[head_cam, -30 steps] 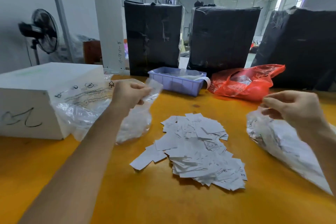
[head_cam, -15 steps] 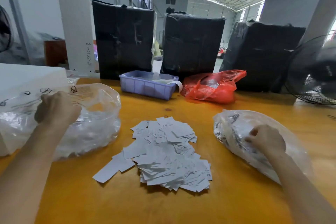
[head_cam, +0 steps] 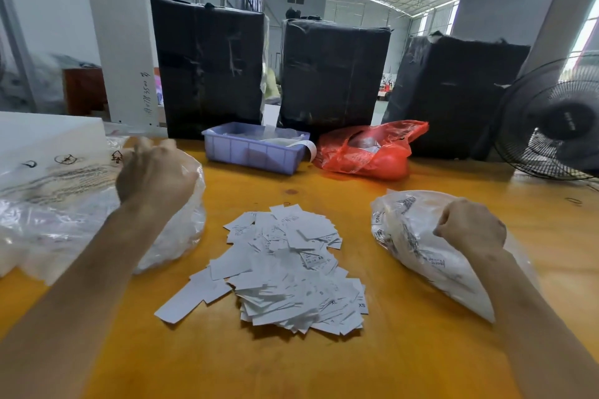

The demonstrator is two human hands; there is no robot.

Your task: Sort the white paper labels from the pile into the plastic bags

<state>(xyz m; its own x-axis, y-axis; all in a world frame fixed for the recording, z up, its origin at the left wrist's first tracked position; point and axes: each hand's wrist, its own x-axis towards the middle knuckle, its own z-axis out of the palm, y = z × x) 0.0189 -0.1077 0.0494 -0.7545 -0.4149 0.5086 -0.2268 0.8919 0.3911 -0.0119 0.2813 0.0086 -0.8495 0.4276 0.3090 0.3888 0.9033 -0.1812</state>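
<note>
- Warehouse hall behind us, steel roof trusses overhead; we sat at an orange table [head_cam: 405, 359].
- At the table's far edge stood three black-wrapped bales [head_cam: 210, 68], side by side, with a white pillar [head_cam: 120, 32] to their left.
- Just before the bales we noted a lilac plastic crate [head_cam: 252, 152] and, right of it, a crumpled red bag [head_cam: 366, 152]. The two sat near each other; we could not tell if they touched.
- A black fan [head_cam: 554, 120] stood at the far right edge.
- A white box [head_cam: 48, 136] sat at far left, partly behind the left clear bag [head_cam: 48, 204].
- The pile of white paper labels [head_cam: 288, 269] lay loose on the table centre, between the two bags, touching neither. Some labels showed size marks such as XS and XL.
- Our left hand [head_cam: 152, 178] was raised over the left clear bag, fingers curled into a fist. It was blurred, so we could not tell whether the fingers pinched the plastic or held nothing.
- That bag lay slumped on the table, printed lettering on its upper face.
- Our right hand [head_cam: 470, 227] rested on the right clear bag [head_cam: 418, 246], fingers curled tight; they appeared to grip the plastic at its top.
- White labels were visible inside the right bag, which lay on its side, well right of the pile.
</note>
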